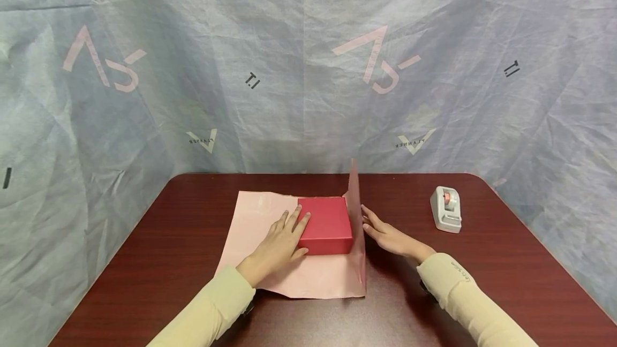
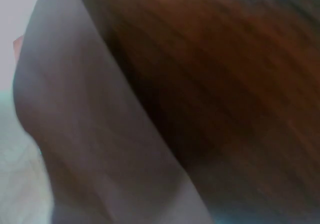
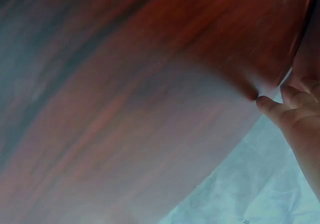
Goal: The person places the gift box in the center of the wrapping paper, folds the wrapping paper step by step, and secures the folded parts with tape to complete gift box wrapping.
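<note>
A red box [image 1: 325, 221] lies on a sheet of pink wrapping paper [image 1: 250, 229] spread over the table. My left hand [image 1: 281, 240] rests with spread fingers on the box's left edge, its thumb along the front side. At the box's right side the paper stands up as a fold [image 1: 355, 213]. My right hand [image 1: 388, 234] is at the outer face of that fold, fingers extended and fingertips right at the paper. The right wrist view shows the right hand [image 3: 297, 119] beside the table edge; the left wrist view shows mostly paper [image 2: 95, 119] and dark wood.
A white tape dispenser [image 1: 446, 209] with a roll of tape stands on the right of the dark red-brown table [image 1: 168, 240]. Grey printed fabric [image 1: 289, 68] hangs behind the table and along its sides.
</note>
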A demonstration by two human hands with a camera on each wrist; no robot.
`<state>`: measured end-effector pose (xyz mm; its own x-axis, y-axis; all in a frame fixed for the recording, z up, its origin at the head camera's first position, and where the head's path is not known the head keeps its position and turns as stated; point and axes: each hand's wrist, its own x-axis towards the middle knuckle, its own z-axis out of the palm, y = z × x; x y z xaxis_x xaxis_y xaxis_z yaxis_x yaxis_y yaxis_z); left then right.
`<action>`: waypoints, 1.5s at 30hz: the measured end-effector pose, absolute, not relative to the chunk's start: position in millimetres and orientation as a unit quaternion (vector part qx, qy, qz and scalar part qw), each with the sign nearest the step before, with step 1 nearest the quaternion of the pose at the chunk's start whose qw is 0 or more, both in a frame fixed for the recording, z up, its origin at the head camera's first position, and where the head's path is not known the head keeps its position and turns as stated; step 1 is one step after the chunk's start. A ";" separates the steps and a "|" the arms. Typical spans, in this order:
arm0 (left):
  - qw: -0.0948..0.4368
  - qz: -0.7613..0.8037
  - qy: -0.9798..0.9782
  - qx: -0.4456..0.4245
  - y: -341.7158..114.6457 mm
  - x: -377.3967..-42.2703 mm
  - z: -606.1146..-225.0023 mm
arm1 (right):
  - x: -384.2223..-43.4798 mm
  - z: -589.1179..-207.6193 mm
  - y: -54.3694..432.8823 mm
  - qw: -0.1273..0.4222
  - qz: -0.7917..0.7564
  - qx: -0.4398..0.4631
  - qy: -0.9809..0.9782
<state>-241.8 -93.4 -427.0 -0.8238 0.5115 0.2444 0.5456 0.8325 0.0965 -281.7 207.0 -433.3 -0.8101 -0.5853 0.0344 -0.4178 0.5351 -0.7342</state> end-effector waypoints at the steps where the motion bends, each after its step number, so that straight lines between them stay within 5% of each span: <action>1: 0.105 -0.081 -0.951 -0.278 -93.3 -241.9 -426.9 | -267.2 -410.0 195.8 0.125 -0.385 -0.265 0.875; 4: 0.108 -0.080 -0.951 -0.279 -93.3 -242.6 -427.1 | -247.6 -383.0 182.8 0.147 -0.404 -0.246 0.869; 13: 0.124 -0.087 -0.946 -0.286 -92.8 -242.3 -426.2 | -270.6 -424.3 184.8 0.139 -0.420 -0.238 0.865; 30: 0.124 -0.087 -0.947 -0.283 -94.2 -243.4 -427.9 | -272.1 -420.3 160.6 0.129 -0.455 -0.206 0.856; 45: 0.112 -0.094 -0.947 -0.287 -94.8 -243.4 -427.9 | -299.1 -423.0 132.6 0.120 -0.567 -0.084 0.810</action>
